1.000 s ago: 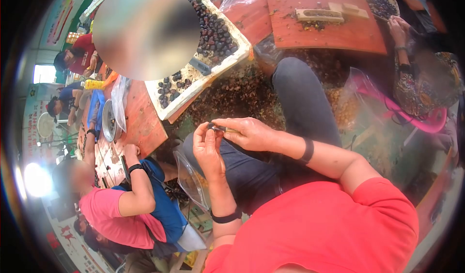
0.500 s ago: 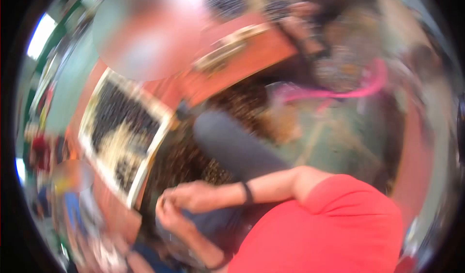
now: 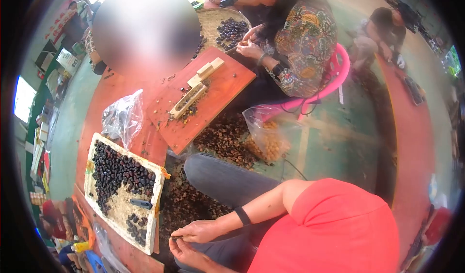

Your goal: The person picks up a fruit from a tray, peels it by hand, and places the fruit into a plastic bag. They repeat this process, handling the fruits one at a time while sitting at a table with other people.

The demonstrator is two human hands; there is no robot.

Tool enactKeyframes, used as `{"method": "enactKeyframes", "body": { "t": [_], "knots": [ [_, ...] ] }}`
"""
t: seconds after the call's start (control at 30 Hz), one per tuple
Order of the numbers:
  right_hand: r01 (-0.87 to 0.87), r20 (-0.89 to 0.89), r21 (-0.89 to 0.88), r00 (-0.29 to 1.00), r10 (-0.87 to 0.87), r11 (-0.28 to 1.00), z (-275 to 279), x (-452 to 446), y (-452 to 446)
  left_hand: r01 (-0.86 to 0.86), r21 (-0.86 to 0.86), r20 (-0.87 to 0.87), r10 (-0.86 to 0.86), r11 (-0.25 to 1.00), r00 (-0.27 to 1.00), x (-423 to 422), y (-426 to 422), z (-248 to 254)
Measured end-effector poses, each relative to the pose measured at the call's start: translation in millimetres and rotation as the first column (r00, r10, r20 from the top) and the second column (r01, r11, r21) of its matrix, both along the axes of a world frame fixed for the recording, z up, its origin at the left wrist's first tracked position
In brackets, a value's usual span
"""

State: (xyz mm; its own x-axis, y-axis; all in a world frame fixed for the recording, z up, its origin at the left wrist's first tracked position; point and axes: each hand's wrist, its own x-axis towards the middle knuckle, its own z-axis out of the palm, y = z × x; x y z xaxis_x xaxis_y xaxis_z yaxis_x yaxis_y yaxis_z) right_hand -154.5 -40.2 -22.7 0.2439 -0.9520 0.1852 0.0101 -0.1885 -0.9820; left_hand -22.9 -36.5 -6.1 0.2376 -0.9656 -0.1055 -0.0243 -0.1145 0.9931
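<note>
My right hand (image 3: 197, 231), with a black band on its wrist, has its fingers pinched together above my lap. Just below it, my left hand (image 3: 186, 253) brings its curled fingertips up against the right ones. Between the fingertips shows a small dark nut-like piece (image 3: 177, 237), mostly covered by the fingers. Left of the hands lies a shallow white tray (image 3: 116, 219) with many dark nuts (image 3: 121, 169) heaped at its far end and a few near its front. A small dark-handled tool (image 3: 141, 203) rests in the tray.
A red board (image 3: 213, 98) with wooden blocks (image 3: 189, 100) overlaps the red table; a clear bag (image 3: 128, 118) lies beside it. Broken shells (image 3: 220, 137) cover the floor, near a bag of yellowish pieces (image 3: 264, 144). A co-worker (image 3: 307, 45) sits on a pink chair (image 3: 339, 72).
The view has swung and become sharp. My hands appear lower in the picture, still together, and the tray and its tool now show clearly.
</note>
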Motion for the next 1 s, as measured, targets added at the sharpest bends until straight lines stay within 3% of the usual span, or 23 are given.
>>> {"method": "enactKeyframes", "body": {
  "t": [0.4,0.47,0.53,0.67,0.83,0.9,0.97,1.0],
  "knots": [
    [-0.040,0.172,0.176,0.985,0.009,0.984,-5.2,-0.7,-9.9,0.022,0.030,-0.196,-0.015,0.999,0.981,-4.1,6.0,12.9],
    [0.019,0.222,0.211,0.973,-0.067,0.977,-12.3,1.9,-8.8,0.019,0.015,-0.371,-0.012,1.000,0.929,4.0,6.0,13.1],
    [-0.026,0.162,0.310,0.986,-0.025,0.950,13.7,-15.3,-2.0,0.009,0.013,-0.418,-0.003,1.000,0.908,5.9,6.2,17.2],
    [0.021,0.085,0.140,0.996,-0.033,0.990,4.7,-8.0,1.2,0.022,0.009,-0.515,-0.014,1.000,0.857,8.0,4.6,13.7],
    [0.071,0.006,0.011,0.997,-0.071,0.997,12.0,-17.2,-0.8,0.117,0.012,-0.310,-0.107,0.993,0.945,11.6,-4.9,6.6],
    [0.074,-0.035,-0.169,0.996,-0.081,0.983,14.3,-11.8,3.7,-0.038,0.081,-0.345,0.064,0.996,0.936,10.4,4.1,16.7],
    [0.042,-0.009,0.070,0.999,-0.041,0.997,28.7,-15.7,6.2,-0.100,0.087,-0.275,0.120,0.991,0.954,1.4,5.4,27.0],
    [0.041,-0.008,0.032,0.999,-0.040,0.999,21.6,-13.9,5.0,-0.103,0.064,-0.293,0.117,0.993,0.949,-2.1,7.3,31.1]
  ]
}}
